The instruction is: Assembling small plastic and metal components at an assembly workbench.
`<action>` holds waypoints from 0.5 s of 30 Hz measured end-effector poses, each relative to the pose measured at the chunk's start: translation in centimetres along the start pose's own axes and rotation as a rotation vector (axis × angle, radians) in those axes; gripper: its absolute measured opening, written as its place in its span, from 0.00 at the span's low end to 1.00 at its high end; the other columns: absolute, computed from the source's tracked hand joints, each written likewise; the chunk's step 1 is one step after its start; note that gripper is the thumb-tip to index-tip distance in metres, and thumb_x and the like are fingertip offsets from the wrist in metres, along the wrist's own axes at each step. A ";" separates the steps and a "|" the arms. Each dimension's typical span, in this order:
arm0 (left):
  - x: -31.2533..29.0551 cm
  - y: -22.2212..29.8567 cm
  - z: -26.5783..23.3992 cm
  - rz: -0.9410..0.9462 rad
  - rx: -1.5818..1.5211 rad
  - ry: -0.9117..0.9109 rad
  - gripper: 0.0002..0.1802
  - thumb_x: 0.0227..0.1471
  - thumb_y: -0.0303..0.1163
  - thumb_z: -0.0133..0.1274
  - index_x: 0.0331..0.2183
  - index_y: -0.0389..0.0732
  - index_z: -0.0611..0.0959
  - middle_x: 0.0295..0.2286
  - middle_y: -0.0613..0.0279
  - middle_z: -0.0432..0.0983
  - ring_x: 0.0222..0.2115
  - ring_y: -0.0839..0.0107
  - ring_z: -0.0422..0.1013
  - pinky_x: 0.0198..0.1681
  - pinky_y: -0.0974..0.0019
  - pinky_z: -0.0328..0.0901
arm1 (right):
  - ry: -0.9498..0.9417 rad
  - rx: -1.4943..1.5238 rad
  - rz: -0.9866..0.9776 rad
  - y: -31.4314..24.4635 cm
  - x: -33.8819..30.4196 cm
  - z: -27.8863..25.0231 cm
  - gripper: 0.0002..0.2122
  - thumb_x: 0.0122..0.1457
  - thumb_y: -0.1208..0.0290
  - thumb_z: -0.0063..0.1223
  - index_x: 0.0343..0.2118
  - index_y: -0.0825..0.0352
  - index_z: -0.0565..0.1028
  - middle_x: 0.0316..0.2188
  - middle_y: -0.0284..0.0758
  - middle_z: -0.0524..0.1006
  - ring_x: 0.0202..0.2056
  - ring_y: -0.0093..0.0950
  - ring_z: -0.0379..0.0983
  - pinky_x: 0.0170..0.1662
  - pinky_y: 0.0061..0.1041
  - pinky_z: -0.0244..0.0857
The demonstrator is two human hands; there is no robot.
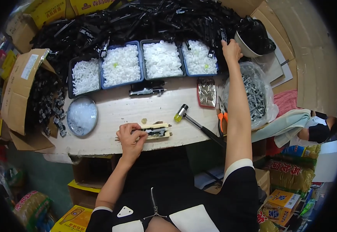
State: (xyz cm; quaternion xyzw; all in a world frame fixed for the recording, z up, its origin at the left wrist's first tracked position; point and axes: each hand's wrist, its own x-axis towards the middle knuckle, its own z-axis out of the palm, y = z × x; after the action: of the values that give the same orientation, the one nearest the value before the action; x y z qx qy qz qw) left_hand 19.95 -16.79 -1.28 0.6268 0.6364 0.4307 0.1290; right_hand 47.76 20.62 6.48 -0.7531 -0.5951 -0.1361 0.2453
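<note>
- An open cardboard box (21, 91) lies tipped on its side at the left edge of the surface (114, 110), its mouth turned inward so that small black clips (46, 102) spill out within reach
- A round metal dish (82, 115) of whitish pieces sits near the front left corner, just beside the left hand's working spot
- Four trays of white plastic parts (143, 62) stand in a row along the back, edge to edge, probably so each kind stays sorted and one reach serves all
- The left hand (131, 136) rests at the front edge, fingertips pinched on the dark metal part lying in the pale jig block (158, 130); the block seems to keep the part from sliding
- A second dark metal assembly (147, 91) lies loose in front of the middle trays
- A small mallet (191, 121) with a yellow-green head lies just right of the block, handle toward the front right
- A small red-rimmed tin of metal pins (206, 92) and orange-handled pliers (222, 116) lie right of centre
- The right hand (231, 50) is stretched to the back right corner, fingers curled into the heap of black parts (145, 19); whether it has hold of one I cannot tell
- A clear bag of grey metal pieces (255, 96) sags open at the right edge
</note>
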 end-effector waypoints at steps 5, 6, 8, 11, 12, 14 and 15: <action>-0.6 -0.2 -0.1 0.019 0.017 -0.005 0.05 0.34 0.26 0.59 0.20 0.44 0.79 0.30 0.66 0.68 0.37 0.68 0.60 0.40 0.65 0.49 | -0.074 0.063 -0.035 0.4 1.0 0.9 0.13 0.51 0.58 0.49 0.35 0.59 0.74 0.35 0.39 0.76 0.41 0.40 0.70 0.43 0.50 0.56; -0.6 -0.2 -0.2 0.011 0.022 0.000 0.05 0.34 0.26 0.59 0.20 0.44 0.79 0.30 0.66 0.68 0.37 0.68 0.60 0.40 0.65 0.49 | -0.079 0.068 -0.043 0.7 0.9 0.7 0.13 0.51 0.58 0.49 0.35 0.59 0.74 0.35 0.39 0.76 0.41 0.40 0.70 0.43 0.50 0.56; -0.6 -0.3 -0.3 0.009 0.024 -0.007 0.05 0.34 0.26 0.59 0.21 0.44 0.79 0.30 0.67 0.68 0.37 0.68 0.60 0.41 0.66 0.49 | -0.001 0.244 -0.029 1.5 0.2 0.2 0.09 0.51 0.63 0.48 0.31 0.61 0.75 0.32 0.38 0.76 0.37 0.39 0.71 0.39 0.47 0.57; -0.1 -0.6 -0.3 0.001 0.035 -0.007 0.07 0.34 0.26 0.58 0.24 0.43 0.79 0.32 0.65 0.69 0.37 0.66 0.61 0.41 0.64 0.51 | 0.096 0.707 -0.178 2.1 -3.0 -1.2 0.06 0.53 0.69 0.48 0.30 0.66 0.74 0.24 0.33 0.74 0.27 0.27 0.70 0.30 0.26 0.62; -0.4 -0.8 -0.4 -0.004 0.032 0.009 0.09 0.35 0.27 0.58 0.26 0.42 0.79 0.33 0.64 0.69 0.37 0.65 0.61 0.41 0.63 0.52 | -0.081 0.970 -0.158 1.1 -5.2 -2.8 0.07 0.54 0.70 0.48 0.31 0.67 0.73 0.21 0.30 0.73 0.23 0.21 0.69 0.27 0.19 0.62; 0.4 -0.2 -1.4 0.014 -0.026 0.090 0.15 0.34 0.26 0.58 0.31 0.42 0.79 0.34 0.62 0.69 0.38 0.63 0.61 0.42 0.62 0.54 | -0.658 1.172 -0.171 -0.3 -10.7 -7.5 0.06 0.55 0.70 0.49 0.31 0.68 0.73 0.20 0.25 0.70 0.22 0.12 0.63 0.23 0.11 0.57; 1.1 0.0 -1.9 0.066 -0.038 0.132 0.18 0.33 0.26 0.59 0.34 0.43 0.79 0.35 0.62 0.69 0.39 0.63 0.62 0.42 0.62 0.54 | -0.864 1.146 -0.170 -0.7 -13.4 -8.8 0.06 0.54 0.71 0.49 0.31 0.68 0.73 0.20 0.26 0.69 0.21 0.13 0.62 0.22 0.12 0.56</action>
State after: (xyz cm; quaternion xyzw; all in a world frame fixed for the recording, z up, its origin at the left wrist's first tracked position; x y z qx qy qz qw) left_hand 18.37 -16.56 0.24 0.6151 0.6144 0.4869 0.0844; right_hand 44.49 4.98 7.40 -0.4437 -0.6733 0.4887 0.3332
